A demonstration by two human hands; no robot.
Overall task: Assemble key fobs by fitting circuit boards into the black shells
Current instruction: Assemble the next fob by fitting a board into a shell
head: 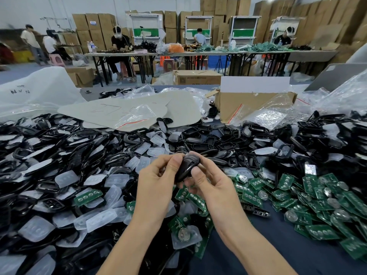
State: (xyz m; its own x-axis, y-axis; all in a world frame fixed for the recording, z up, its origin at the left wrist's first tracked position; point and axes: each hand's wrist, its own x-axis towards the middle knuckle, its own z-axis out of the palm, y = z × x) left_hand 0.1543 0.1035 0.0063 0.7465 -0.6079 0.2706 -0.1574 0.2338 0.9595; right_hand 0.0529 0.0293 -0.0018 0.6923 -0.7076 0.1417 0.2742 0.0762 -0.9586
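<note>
Between both hands (156, 181) (210, 185), the black shell (186, 165) sits half hidden.

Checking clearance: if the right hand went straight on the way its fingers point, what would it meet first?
The black shell that the right hand pinches; just past it, probably the left hand, though depth is unclear.

The left hand (156, 185) and right hand (212, 189) are covering much of the black shell (188, 164) between them, hiding its inside. Right of the right hand, circuit boards (317, 232) are running off-frame.
</note>
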